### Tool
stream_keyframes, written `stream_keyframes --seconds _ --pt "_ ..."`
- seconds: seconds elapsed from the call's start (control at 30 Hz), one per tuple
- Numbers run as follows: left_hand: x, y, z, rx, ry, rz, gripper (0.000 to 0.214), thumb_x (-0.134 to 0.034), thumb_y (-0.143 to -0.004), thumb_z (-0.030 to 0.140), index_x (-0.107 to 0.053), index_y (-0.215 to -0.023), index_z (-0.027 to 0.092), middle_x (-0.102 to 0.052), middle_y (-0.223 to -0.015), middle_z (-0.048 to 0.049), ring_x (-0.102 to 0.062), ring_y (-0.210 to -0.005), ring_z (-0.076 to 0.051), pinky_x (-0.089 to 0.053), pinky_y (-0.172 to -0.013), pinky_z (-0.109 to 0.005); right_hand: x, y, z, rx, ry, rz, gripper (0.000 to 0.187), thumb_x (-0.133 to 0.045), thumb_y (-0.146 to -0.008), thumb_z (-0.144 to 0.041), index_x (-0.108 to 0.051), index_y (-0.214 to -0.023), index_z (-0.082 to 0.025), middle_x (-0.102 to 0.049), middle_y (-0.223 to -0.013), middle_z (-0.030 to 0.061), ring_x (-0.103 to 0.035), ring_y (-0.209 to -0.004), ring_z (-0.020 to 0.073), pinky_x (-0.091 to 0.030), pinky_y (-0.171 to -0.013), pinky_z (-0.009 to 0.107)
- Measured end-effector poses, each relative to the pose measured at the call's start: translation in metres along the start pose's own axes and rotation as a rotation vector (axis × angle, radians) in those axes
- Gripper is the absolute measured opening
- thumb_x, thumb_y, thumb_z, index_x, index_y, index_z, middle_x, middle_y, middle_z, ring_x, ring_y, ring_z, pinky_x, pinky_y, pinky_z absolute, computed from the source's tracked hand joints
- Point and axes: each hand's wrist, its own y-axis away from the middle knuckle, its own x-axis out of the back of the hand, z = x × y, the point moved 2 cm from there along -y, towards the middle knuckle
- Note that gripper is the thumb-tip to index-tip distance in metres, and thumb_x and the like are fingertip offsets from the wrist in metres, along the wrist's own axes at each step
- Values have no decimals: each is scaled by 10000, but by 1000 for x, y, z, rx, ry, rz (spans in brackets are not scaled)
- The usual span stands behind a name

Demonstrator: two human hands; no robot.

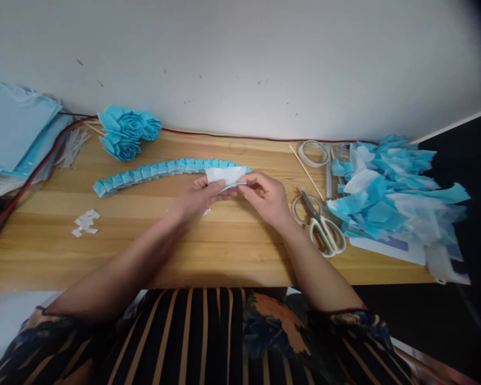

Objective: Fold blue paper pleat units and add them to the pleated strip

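Between my two hands is a small white-and-blue sheet (225, 174), thin and soft like cloth or paper, with its lower edge folded. My left hand (202, 195) pinches its left part, thumb on top. At its right end my right hand (264, 193) grips the folded edge with thumb and fingers. Just behind the sheet, a long curved row of folded blue pieces (156, 170) lies on the wooden table (136, 256); its right end is partly hidden by the sheet.
Blue rosette flowers (124, 131) lie at the back left. To the right are scissors (324, 230), a tape roll (313, 153), a thin stick (307, 172) and a heap of blue and white pieces (393, 192). White scraps (86, 222) lie left; packed blue sheets (16, 128) stand far left.
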Motion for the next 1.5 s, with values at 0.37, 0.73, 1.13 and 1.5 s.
stream_keyframes --seconds 0.37,0.73,1.13,1.5 --pt "-1 0 1 -77 -218 -21 541 -919 -675 543 -765 -1018 154 -816 -984 -97 -771 -935 -261 -591 -911 -401 -5 -1 4 -98 -132 83 135 -668 -858 -349 -675 -807 -224 -696 -741 -13 -613 -666 133 -482 -652 275" --pt "5 -2 3 -234 -316 82 263 -802 -777 333 -735 -952 149 -809 -888 -53 -762 -778 -198 -607 -847 -354 -11 0 13 -212 -399 -23 431 -738 -852 -422 -577 -1224 -276 -676 -868 -15 -611 -750 146 -490 -678 292" --pt "4 2 4 -391 -548 121 104 -729 -839 253 -743 -898 169 -764 -851 -27 -707 -789 -175 -541 -767 -292 -10 2 15 -243 -363 -116 570 -718 -861 -373 -612 -1409 -260 -714 -991 27 -637 -817 183 -534 -709 327" --pt "0 -2 -6 -76 13 -38 341 -935 -704 420 -801 -921 194 -756 -871 -32 -655 -801 -160 -497 -772 -315 -12 3 12 -144 -371 -34 545 -718 -857 -424 -629 -1368 -257 -735 -1184 53 -657 -939 195 -565 -822 353"
